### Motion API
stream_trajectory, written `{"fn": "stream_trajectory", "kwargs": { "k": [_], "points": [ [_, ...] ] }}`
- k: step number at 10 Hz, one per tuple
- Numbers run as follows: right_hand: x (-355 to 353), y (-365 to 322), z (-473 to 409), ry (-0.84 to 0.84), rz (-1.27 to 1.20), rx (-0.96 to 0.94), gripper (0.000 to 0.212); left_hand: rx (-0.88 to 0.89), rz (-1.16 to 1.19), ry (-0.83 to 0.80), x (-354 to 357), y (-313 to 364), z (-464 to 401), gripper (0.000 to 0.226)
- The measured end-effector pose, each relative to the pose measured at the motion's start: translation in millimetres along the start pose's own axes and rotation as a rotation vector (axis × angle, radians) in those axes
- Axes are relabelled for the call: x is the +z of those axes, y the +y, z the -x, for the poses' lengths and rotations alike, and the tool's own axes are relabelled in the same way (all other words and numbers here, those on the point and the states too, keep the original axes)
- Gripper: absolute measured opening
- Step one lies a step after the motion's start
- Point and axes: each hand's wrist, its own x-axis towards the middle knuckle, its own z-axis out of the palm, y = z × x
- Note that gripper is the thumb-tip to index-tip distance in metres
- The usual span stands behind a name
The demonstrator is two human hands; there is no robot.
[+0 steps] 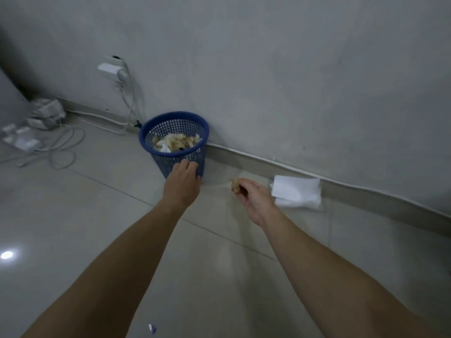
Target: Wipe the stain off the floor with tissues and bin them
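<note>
Pinching apparently soiled tissue [235, 185], right hand [256, 201].

A plain room in a home or office, by its glossy tiled floor [73, 215], bare grey wall [268, 69] with skirting, wall socket [113, 67] with trailing cables, and blue bin [174, 142].

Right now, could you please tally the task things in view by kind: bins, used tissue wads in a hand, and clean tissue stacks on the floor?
Blue mesh bin, with used tissues inside: 1
Stained tissue wad pinched in the right hand: 1
Clean white tissue stack by the skirting: 1
Total: 3
</note>
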Motion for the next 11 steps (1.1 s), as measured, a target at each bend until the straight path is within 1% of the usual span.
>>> {"fn": "stream_trajectory", "kwargs": {
  "k": [1,2,3,4,5,6,7,8,9,10,11],
  "points": [
    [42,-17,-34,-0.022,0.042,-0.017,0.012,0.023,-0.117,0.044,-7,-23,-36,0.031],
    [83,-28,-62,-0.072,0.084,-0.032,0.010,0.008,-0.180,0.021,-1,-43,-58,0.028],
    [122,-35,-90,-0.111,0.128,-0.047,0.007,0.016,-0.208,-0.006,9,-63,-73,0.019],
    [151,-36,-118,-0.117,0.236,-0.083,0.008,0.080,-0.266,-0.044,14,-78,-83,0.013],
    [173,-37,-139,-0.044,0.476,-0.186,0.011,0.130,-0.251,-0.043,18,-85,-88,0.013],
    [185,-35,-151,-0.021,0.826,-0.328,0.012,0.145,-0.248,-0.060,18,-88,-89,0.015],
    [189,-33,-154,-0.071,1.163,-0.322,0.020,0.152,-0.229,-0.069,17,-88,-92,0.014],
    [188,-35,-154,-0.084,1.249,-0.330,0.027,0.151,-0.221,-0.063,16,-88,-92,0.016],
    [184,-41,-148,-0.103,1.257,-0.367,0.028,0.129,-0.237,-0.071,13,-83,-91,0.019],
    [181,-62,-127,-0.174,1.301,-0.361,0.028,0.081,-0.233,-0.171,-3,-71,-95,0.020],
    [185,-91,-107,-0.205,1.356,-0.329,0.028,0.064,-0.153,-0.251,-25,-55,-107,0.023]
  ]
}}
